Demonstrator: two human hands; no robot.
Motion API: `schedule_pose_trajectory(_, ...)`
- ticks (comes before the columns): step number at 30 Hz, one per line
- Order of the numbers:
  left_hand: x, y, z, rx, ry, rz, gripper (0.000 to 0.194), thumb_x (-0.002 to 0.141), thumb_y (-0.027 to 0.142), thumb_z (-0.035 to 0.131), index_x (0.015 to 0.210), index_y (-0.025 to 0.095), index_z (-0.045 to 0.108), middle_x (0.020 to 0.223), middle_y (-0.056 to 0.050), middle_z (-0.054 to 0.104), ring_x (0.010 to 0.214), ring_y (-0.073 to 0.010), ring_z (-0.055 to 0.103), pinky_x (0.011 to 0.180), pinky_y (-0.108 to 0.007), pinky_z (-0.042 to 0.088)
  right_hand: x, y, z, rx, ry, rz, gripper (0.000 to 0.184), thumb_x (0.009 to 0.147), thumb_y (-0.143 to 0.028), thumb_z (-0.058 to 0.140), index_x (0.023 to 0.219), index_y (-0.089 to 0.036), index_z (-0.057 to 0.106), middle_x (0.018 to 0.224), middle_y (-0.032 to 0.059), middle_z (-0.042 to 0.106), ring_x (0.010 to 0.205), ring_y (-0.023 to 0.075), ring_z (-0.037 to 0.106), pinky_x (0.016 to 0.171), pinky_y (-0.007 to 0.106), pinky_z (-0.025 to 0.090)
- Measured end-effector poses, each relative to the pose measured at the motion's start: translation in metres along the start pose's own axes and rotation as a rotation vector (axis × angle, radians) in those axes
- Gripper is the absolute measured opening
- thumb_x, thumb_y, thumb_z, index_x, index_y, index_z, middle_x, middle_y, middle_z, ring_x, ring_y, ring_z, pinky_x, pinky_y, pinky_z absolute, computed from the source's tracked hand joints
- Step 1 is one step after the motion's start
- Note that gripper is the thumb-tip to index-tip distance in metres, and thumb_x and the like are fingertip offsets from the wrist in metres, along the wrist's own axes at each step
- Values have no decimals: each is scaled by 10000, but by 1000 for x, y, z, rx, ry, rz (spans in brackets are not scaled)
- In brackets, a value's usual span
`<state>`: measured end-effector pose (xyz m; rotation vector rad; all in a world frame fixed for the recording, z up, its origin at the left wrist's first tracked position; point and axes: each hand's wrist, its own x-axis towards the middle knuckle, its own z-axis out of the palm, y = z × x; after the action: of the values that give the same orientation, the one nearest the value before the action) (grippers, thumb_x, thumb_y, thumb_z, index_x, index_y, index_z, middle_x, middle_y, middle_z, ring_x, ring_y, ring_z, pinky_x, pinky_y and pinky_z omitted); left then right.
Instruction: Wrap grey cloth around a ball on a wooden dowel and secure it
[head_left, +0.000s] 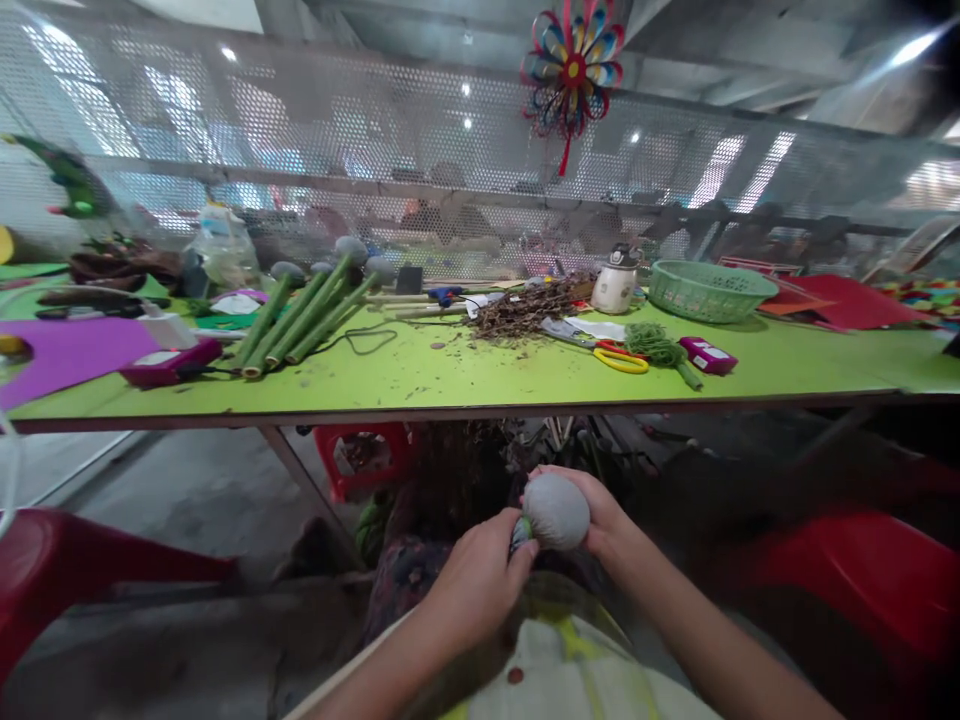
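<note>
Both of my hands are low over my lap, below the edge of the green table (450, 380). My right hand (600, 510) is wrapped round a grey cloth-covered ball (556, 512). My left hand (476, 580) is closed in a pinch at the ball's lower left, where a bit of green material (520, 530) shows. What its fingers grip there is too small to name surely.
On the table lie several green-wrapped sticks with grey ball heads (304, 315), a pile of dry twigs (525, 310), yellow-handled scissors (619, 358), a green basket (709, 290), a white pot (615, 282) and pink boxes (169, 362). Red chairs (862, 590) stand on either side.
</note>
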<state>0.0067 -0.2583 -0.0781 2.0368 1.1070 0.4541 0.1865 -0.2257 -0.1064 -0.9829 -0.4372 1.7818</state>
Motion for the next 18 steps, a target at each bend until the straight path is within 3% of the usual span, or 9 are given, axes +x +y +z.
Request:
schedule_pose_trajectory(5,-5,1,-2,74,3,-35,247,861,364,471,995,186,576,927,-75,671,855,-230,594,707,-295,367,6,8,-1,-42,8,2,94,745,-227,593,697,-151,565,626,4,638,602,146,617,638,276,486)
schedule_pose_trajectory(8,1,-7,1,-27,-16,-32,222,859,345,477,946,178,593,879,-55,653,814,-199,568,695,-283,354,9,7,-10,-127,16,-17,152,710,-242,660,665,-145,552,574,-9,604,511,114,557,535,236,449)
schedule_pose_trajectory(11,14,-22,5,-336,-140,-54,265,834,408,514,812,152,581,688,6,530,630,-120,455,579,-242,316,9,-4,-32,-243,33,-51,218,706,-273,702,641,-144,539,558,-24,578,484,86,523,490,203,423)
schedule_pose_trajectory(14,30,-40,7,-788,-367,-206,358,787,511,560,756,160,497,552,81,296,465,-56,213,446,-213,160,7,-23,-63,-385,55,-42,274,721,-349,701,632,-145,541,665,28,635,565,124,592,520,237,466)
schedule_pose_trajectory(18,49,-62,8,-1131,-534,-331,414,718,485,673,715,187,385,541,100,265,451,-28,110,443,-201,54,6,-37,-108,-603,154,-51,305,682,-393,720,601,-143,565,693,83,661,590,176,621,503,283,471)
